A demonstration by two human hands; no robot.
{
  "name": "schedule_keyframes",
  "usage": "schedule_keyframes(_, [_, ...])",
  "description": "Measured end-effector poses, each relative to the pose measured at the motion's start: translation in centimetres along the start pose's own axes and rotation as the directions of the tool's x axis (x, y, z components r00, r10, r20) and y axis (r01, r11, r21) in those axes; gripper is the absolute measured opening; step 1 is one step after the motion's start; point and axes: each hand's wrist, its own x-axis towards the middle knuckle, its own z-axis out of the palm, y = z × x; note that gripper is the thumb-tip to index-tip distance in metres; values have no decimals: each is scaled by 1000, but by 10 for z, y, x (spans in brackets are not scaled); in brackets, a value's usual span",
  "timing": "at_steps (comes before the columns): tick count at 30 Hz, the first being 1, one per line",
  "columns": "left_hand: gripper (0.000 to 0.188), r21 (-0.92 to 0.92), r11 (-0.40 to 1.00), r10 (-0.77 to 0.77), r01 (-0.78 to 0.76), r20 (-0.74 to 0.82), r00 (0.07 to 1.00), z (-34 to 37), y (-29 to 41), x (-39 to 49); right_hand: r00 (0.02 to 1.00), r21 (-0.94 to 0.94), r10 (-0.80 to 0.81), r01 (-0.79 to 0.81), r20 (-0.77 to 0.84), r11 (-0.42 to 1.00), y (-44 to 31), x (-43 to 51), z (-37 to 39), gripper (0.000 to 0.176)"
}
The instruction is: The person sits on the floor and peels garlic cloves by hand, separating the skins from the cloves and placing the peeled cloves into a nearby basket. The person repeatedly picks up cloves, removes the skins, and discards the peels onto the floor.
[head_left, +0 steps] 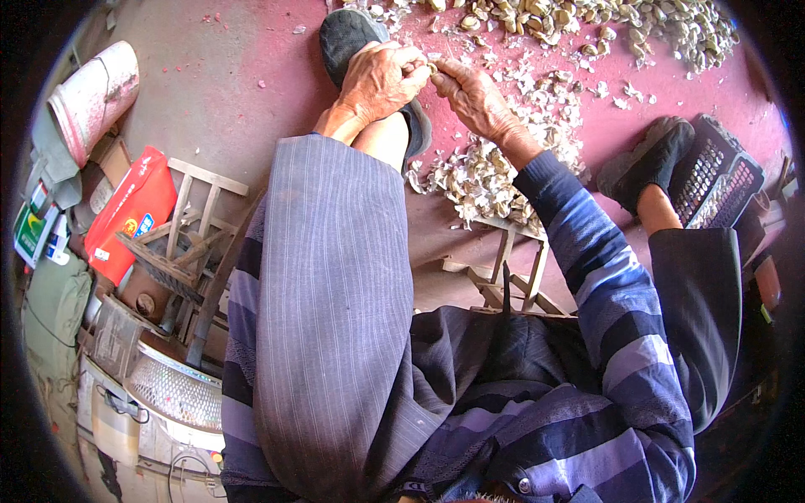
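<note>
A small yellowish piece [432, 68], perhaps a pod or shell, sits between the fingertips of both hands. My left hand [380, 78] grips it with thumb and bent fingers, above my dark shoe [352, 41]. From the other side, my right hand [475, 97] pinches at it with thumb and forefinger; the fingers partly hide it. Below and beside the right hand lies a heap of pale, papery husks [484, 176]. Farther out is a pile of small brownish-yellow pods or shells [541, 22], their exact kind unclear.
On the right a black plastic basket [717, 176] rests by my other shoe [654, 157]. A wooden stool frame [534, 270] stands beyond my lap. Leftward are another wooden frame [207, 195], a red bag [132, 214] and a stained white bucket [97, 94].
</note>
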Motion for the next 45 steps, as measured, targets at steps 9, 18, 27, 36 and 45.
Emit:
schedule_keyframes(9, [22,-49,971,-213,233,262,941,-11,10,12,986,-316,-120,80,-111,946,-14,0,2,22])
schedule_keyframes(18, [17,-322,880,-309,349,169,936,-9,9,12,962,-453,-251,178,-105,873,-27,8,2,21])
schedule_keyframes(27, [16,-524,712,-392,468,256,884,-17,14,12,982,15,-16,19,-186,1000,-24,10,11,23])
schedule_keyframes(36, [18,-600,725,-300,337,164,940,-17,13,12,989,341,111,-73,-93,937,-20,12,9,30])
schedule_keyframes(45, [19,-588,738,-284,331,174,943,-18,13,10,984,534,179,-140,-22,834,-24,10,7,26])
